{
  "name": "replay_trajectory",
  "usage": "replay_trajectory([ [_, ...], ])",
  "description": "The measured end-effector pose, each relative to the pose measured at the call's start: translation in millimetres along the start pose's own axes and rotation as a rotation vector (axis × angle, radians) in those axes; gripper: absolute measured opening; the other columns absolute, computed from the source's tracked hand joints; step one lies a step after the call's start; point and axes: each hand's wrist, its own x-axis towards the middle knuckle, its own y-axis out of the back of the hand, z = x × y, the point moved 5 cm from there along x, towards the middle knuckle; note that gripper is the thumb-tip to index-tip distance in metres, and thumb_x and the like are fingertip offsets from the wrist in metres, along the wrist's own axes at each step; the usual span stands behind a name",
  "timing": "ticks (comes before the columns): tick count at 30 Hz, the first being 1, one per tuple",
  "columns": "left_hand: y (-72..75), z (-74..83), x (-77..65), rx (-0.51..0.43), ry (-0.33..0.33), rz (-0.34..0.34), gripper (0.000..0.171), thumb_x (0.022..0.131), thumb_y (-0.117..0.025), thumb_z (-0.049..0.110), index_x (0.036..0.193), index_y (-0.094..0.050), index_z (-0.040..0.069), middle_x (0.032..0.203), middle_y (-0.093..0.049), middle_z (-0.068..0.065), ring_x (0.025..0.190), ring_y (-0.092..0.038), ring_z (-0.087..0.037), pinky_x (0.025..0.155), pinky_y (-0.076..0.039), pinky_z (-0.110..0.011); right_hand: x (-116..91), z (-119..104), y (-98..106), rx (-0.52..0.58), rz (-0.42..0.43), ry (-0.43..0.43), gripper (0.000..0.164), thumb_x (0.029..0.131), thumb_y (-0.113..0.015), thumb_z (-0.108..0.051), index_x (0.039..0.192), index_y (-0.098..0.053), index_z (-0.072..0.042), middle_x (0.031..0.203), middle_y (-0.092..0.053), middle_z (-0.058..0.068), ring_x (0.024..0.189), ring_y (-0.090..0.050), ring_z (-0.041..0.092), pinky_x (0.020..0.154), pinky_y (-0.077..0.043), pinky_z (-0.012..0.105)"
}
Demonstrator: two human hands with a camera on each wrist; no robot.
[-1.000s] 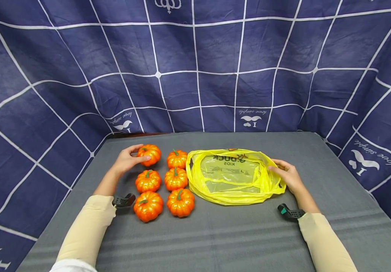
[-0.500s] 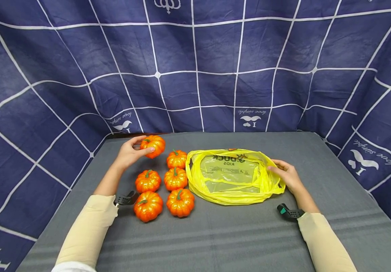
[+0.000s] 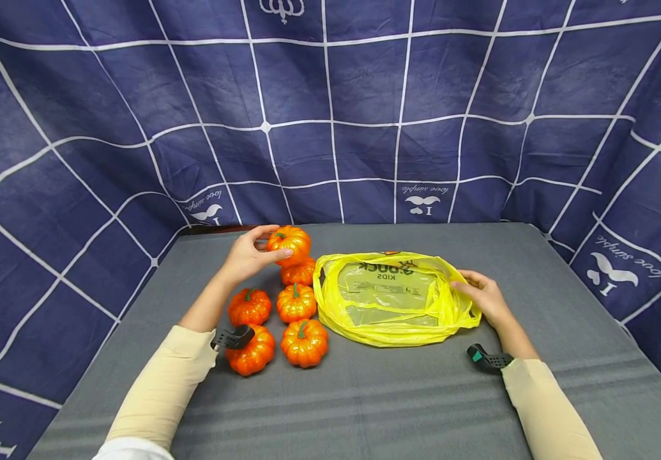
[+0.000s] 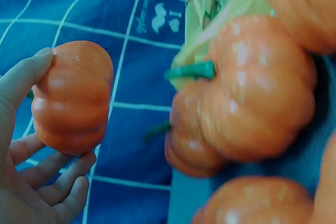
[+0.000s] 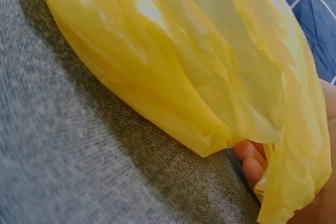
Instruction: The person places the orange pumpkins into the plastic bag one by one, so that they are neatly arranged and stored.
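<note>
My left hand (image 3: 248, 257) grips a shiny orange toy pumpkin (image 3: 292, 246) with a green stem, raised behind the others. In the left wrist view, thumb and fingers hold this pumpkin (image 4: 73, 98) from either side. It overlaps the back pumpkin (image 3: 299, 273) in the head view. A yellow plastic bag (image 3: 359, 330) lies with its mouth spread wide, right of the pumpkins. At its right edge, my right hand (image 3: 486, 299) holds the rim. The right wrist view shows fingertips (image 5: 252, 169) curled behind the yellow plastic (image 5: 131, 72), which partly hides the hand.
Several more pumpkins stand on the grey cloth-covered table (image 3: 364, 409): a middle one (image 3: 297, 303), a front one (image 3: 304, 343) and two at left, one partly behind the left wrist strap (image 3: 235, 337). A blue, white-lined curtain (image 3: 364, 147) encloses the back and sides.
My left hand has raised the back-left pumpkin off the table and carried it rightward, over the back pumpkin. The right hand and bag stay in place.
</note>
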Motion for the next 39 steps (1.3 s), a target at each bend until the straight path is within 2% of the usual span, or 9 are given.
replay_trajectory([
  [6, -15.4, 19.0, -1.8, -0.011, 0.027, 0.001, 0.071, 0.078, -0.083, 0.027, 0.137, -0.052, 0.005, 0.127, -0.058, -0.015, 0.109, -0.063, -0.029, 0.083, -0.053, -0.035, 0, 1, 0, 0.013, -0.001, 0.008, 0.052, 0.095, -0.066, -0.02, 0.134, -0.05, 0.011, 0.113, -0.064, 0.004, 0.085, -0.059, -0.003, 0.072, -0.05, 0.017],
  [12, -28.1, 38.0, -2.4, -0.026, 0.006, -0.017, 0.071, 0.077, -0.083, 0.027, 0.137, -0.052, 0.005, 0.126, -0.06, -0.014, 0.108, -0.063, -0.029, 0.086, -0.053, -0.038, -1, -4, 0, 0.011, -0.004, 0.005, 0.052, 0.095, -0.066, -0.019, 0.133, -0.051, 0.011, 0.107, -0.064, -0.003, 0.084, -0.058, -0.004, 0.072, -0.05, 0.016],
  [20, -48.0, 48.3, 3.2, -0.021, -0.023, -0.035, 0.067, 0.077, -0.083, 0.026, 0.134, -0.055, 0.004, 0.12, -0.063, -0.016, 0.104, -0.063, -0.03, 0.085, -0.053, -0.038, -15, -34, -5, 0.0, -0.011, 0.016, 0.049, 0.095, -0.064, -0.015, 0.13, -0.051, 0.016, 0.114, -0.063, 0.016, 0.083, -0.059, -0.002, 0.072, -0.05, 0.017],
  [29, -75.5, 54.0, 8.5, 0.031, -0.045, -0.036, 0.066, 0.075, -0.084, 0.034, 0.13, -0.058, 0.007, 0.114, -0.064, -0.012, 0.101, -0.062, -0.027, 0.083, -0.052, -0.037, -3, -3, 0, -0.004, 0.0, 0.002, 0.053, 0.095, -0.066, -0.023, 0.134, -0.051, 0.01, 0.115, -0.063, 0.009, 0.085, -0.058, -0.002, 0.072, -0.05, 0.017],
  [33, -88.3, 58.5, 8.8, 0.069, -0.041, -0.035, 0.068, 0.074, -0.084, 0.039, 0.129, -0.058, 0.009, 0.112, -0.064, -0.011, 0.099, -0.062, -0.025, 0.082, -0.052, -0.037, -2, -1, 0, -0.013, 0.004, 0.005, 0.054, 0.094, -0.067, -0.026, 0.133, -0.052, 0.009, 0.115, -0.064, 0.009, 0.085, -0.059, -0.001, 0.072, -0.05, 0.017],
  [39, -111.0, 65.9, 9.4, 0.106, -0.052, -0.045, 0.069, 0.073, -0.084, 0.041, 0.129, -0.058, 0.009, 0.114, -0.065, -0.011, 0.099, -0.061, -0.025, 0.083, -0.051, -0.037, -1, -1, 0, -0.005, 0.006, 0.018, 0.055, 0.094, -0.067, -0.028, 0.132, -0.053, 0.009, 0.108, -0.065, -0.001, 0.085, -0.06, 0.0, 0.072, -0.051, 0.017],
])
